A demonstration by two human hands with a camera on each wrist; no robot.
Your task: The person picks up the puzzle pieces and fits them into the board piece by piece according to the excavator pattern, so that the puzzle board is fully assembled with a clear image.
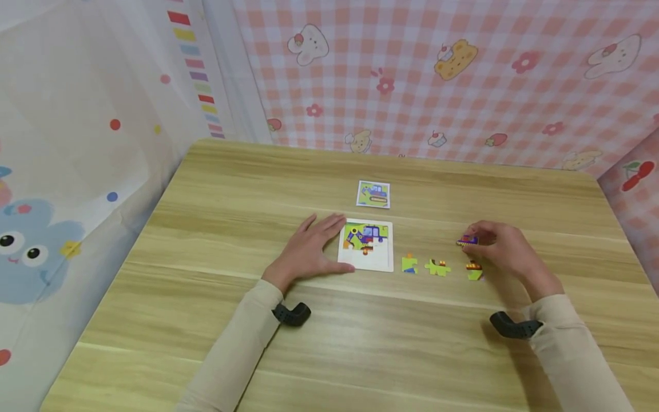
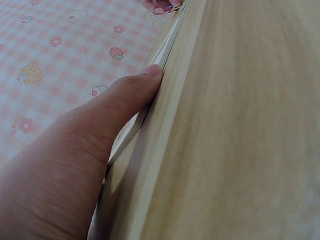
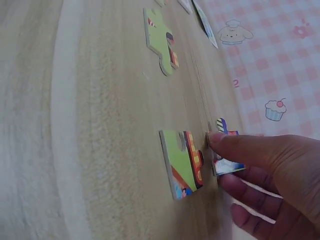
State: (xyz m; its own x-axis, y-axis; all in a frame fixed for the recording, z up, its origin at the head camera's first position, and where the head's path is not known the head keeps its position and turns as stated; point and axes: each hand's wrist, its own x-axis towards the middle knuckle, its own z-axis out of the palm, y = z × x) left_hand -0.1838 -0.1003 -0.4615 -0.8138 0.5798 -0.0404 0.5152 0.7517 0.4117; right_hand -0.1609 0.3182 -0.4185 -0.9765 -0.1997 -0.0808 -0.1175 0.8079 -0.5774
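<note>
A white puzzle tray lies mid-table, its upper part filled with pieces showing a blue digger. My left hand rests at the tray's left side, fingers at the top corner and thumb along the near edge. To the right, my right hand pinches a purple and striped piece between thumb and fingers; the right wrist view shows this piece raised on its edge. Three loose pieces lie in a row: one green with orange, one green, one green with a red-yellow band.
A small picture card of the digger lies behind the tray. The wooden table ends at a pink checked cloth at the back and a white printed cloth on the left. Black wrist mounts are strapped to both sleeves.
</note>
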